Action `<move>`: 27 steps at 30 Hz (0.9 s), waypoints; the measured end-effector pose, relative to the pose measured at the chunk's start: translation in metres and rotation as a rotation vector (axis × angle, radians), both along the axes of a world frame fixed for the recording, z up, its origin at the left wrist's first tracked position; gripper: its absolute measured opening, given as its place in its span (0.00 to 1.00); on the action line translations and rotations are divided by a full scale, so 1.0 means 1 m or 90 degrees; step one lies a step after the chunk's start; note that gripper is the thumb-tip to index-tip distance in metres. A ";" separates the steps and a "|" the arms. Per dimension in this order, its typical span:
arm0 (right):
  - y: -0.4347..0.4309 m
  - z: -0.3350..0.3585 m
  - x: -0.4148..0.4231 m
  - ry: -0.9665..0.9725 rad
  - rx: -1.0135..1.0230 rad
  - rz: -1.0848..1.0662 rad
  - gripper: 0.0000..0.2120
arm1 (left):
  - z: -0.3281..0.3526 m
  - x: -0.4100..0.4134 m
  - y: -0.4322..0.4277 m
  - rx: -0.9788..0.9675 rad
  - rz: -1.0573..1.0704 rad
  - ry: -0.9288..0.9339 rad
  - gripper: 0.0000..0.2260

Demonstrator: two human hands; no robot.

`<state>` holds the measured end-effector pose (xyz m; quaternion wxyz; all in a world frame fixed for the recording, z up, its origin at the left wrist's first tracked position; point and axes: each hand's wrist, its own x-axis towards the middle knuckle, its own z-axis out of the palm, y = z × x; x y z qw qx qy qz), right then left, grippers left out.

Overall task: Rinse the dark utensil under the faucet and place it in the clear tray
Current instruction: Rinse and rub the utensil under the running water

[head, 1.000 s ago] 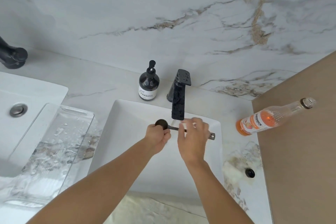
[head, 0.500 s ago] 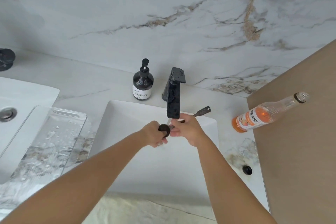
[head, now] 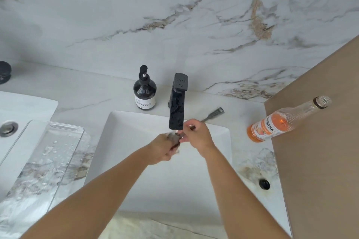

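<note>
The dark utensil is a small long-handled spoon held over the white sink. Its handle end sticks out up and to the right behind my right hand, which grips the handle. The spoon's round bowl sits under the black faucet, where water runs onto it. My left hand is curled around the wet bowl, blurred, fingers touching it. The clear tray lies to the left of the sink, wet with droplets and holding nothing.
A dark soap pump bottle stands behind the sink, left of the faucet. An orange drink bottle lies on its side at the right by a brown panel. A small black cap rests on the counter. Another basin with a drain is far left.
The spoon's handle swung from level to pointing up-right, and its bowl came under the spout. Water now runs over the bowl, and my left hand has closed around it.
</note>
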<state>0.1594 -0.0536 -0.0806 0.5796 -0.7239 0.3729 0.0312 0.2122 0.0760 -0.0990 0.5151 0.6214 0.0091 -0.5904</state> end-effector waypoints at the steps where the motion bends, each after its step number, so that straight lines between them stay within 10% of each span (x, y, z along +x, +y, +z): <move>1: -0.008 0.004 0.001 0.030 0.024 0.086 0.02 | 0.000 0.006 0.001 0.061 -0.135 -0.115 0.14; 4: -0.017 0.005 0.002 -0.020 0.088 0.047 0.01 | 0.003 0.013 -0.006 0.138 -0.241 -0.304 0.14; 11: 0.030 -0.010 -0.012 -0.247 0.588 -0.619 0.04 | 0.005 0.005 -0.024 -0.094 0.234 0.078 0.13; 14: 0.026 -0.010 -0.011 -0.184 0.402 -0.511 0.03 | 0.003 0.001 -0.024 -0.064 0.199 -0.020 0.11; 21: -0.025 0.014 0.008 0.044 0.005 0.178 0.01 | 0.012 0.020 -0.009 0.139 -0.358 -0.346 0.10; 27: 0.013 -0.003 -0.007 -0.196 0.523 -0.382 0.06 | 0.016 0.015 -0.011 -0.133 0.171 0.017 0.16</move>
